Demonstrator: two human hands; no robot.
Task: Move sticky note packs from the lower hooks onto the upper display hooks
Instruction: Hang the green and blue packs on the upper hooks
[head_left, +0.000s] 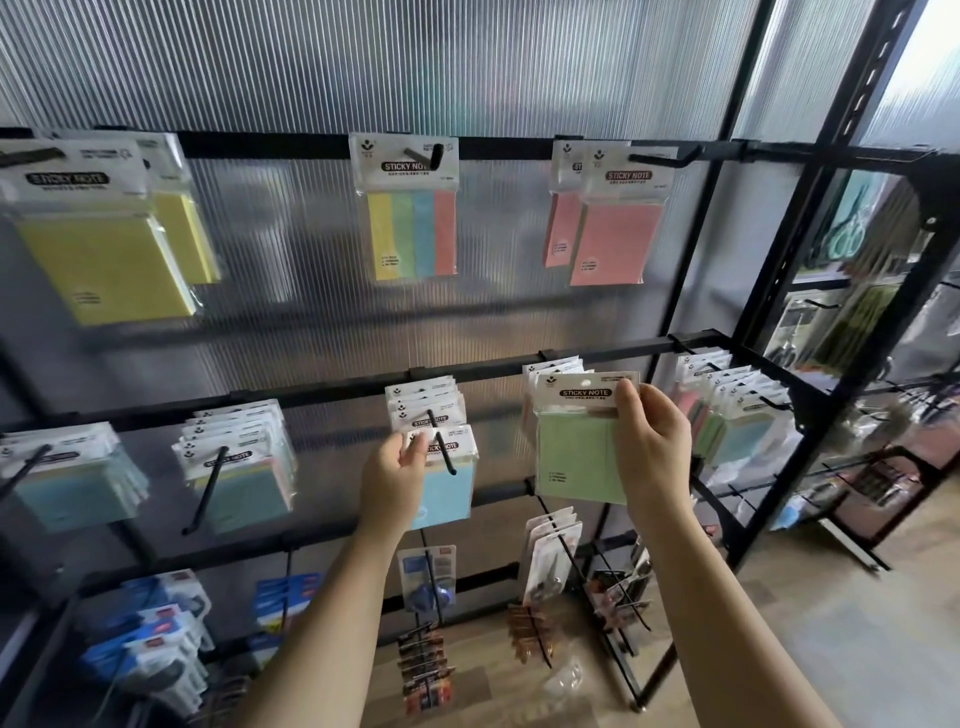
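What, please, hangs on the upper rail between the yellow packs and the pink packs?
In the head view, one striped multicolour pack hangs between the yellow packs and the pink packs; otherwise the upper rail is bare.

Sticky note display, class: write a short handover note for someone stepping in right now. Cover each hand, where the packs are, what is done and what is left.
Right hand: pinching the header of a green pack, level with the lower row.
Left hand: gripping the front blue pack, which is on its lower hook.
Upper row: yellow packs, one striped pack and pink packs already hang there.
Lower row: several hooks still carry full stacks.
Left to do: hang the green pack up top, then move the remaining lower packs up.
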